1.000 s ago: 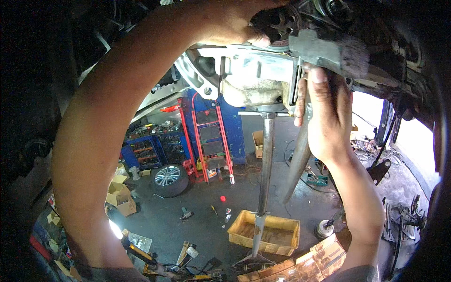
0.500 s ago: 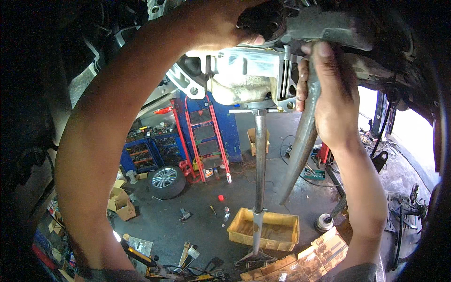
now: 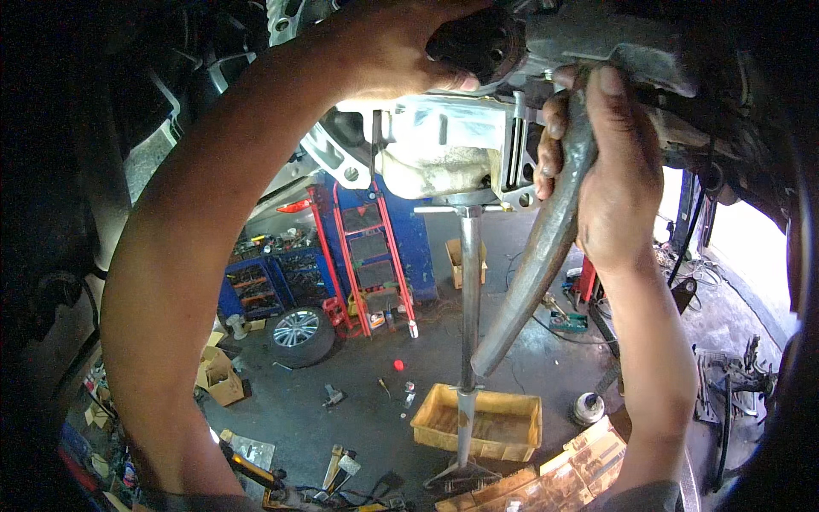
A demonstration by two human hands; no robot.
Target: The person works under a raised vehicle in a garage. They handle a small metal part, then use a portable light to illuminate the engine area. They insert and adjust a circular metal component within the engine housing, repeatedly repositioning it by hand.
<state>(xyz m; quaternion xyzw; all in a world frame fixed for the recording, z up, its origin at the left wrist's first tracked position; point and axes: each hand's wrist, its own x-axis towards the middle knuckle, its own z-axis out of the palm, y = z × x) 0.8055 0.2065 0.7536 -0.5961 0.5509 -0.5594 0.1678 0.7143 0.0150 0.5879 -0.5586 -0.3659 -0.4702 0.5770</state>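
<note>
Overhead, my left hand (image 3: 401,64) grips a dark round flange-like part (image 3: 486,55) with holes in it; its thumb shows beneath, and the other fingers are mostly hidden. My right hand (image 3: 621,183) is closed round a thick grey metal bar (image 3: 537,264), fingers on one side and thumb along the top. The bar slants down to the left, and its lower end appears in front of the upright jack pole (image 3: 470,299). Between my hands hangs a bright, silvery metal housing (image 3: 444,124), with the pole's head just under it.
Dark vehicle underbody (image 3: 623,51) fills the top. On the floor below lie a yellow tub (image 3: 426,425) around the pole's base, flattened cardboard (image 3: 563,478), a wheel (image 3: 300,334) and scattered tools. A red hand truck (image 3: 375,256) leans by blue cabinets (image 3: 281,277).
The bar's lower end has swung left, to in front of the pole. My right hand has turned slightly with it. My left hand stays at the round part.
</note>
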